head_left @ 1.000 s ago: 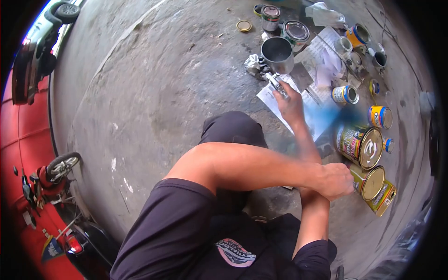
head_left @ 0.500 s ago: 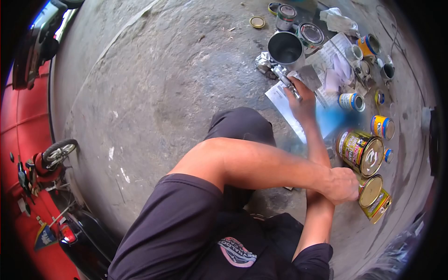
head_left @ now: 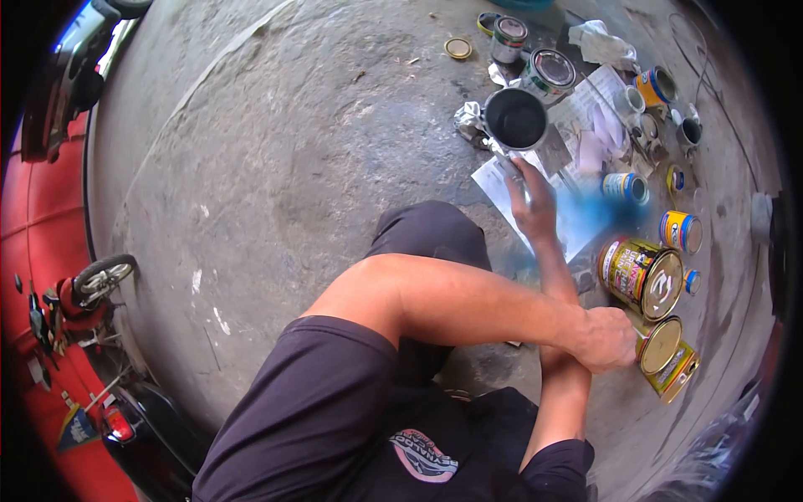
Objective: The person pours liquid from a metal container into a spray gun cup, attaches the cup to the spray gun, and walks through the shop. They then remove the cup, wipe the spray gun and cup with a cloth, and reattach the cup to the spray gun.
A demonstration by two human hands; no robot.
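Observation:
My right hand (head_left: pixel 532 199) is closed around a silver spray gun (head_left: pixel 503 161). A dark, open, round cup (head_left: pixel 516 119) sits at the gun's far end and looks joined to it. Across my right forearm reaches my left arm, and my left hand (head_left: pixel 604 339) is curled beside a small tin with a gold lid (head_left: pixel 661 345). Its fingertips are hidden; a thin pale edge shows there, too small to name. Just beyond stands a large yellow-labelled paint can (head_left: pixel 636 274), and a yellow rectangular can (head_left: pixel 676 376) lies by the gold lid.
Several tins stand to the right, among them an orange-and-blue one (head_left: pixel 680 231). Paper sheets (head_left: pixel 510 197) lie under my right hand. Crumpled foil (head_left: pixel 470 121) and a white rag (head_left: pixel 604 43) are farther out. A motorcycle (head_left: pixel 134 418) is at the left by a red wall.
My right hand has drawn the spray gun and its cup closer to me, away from the tins at the back. My left hand has barely shifted.

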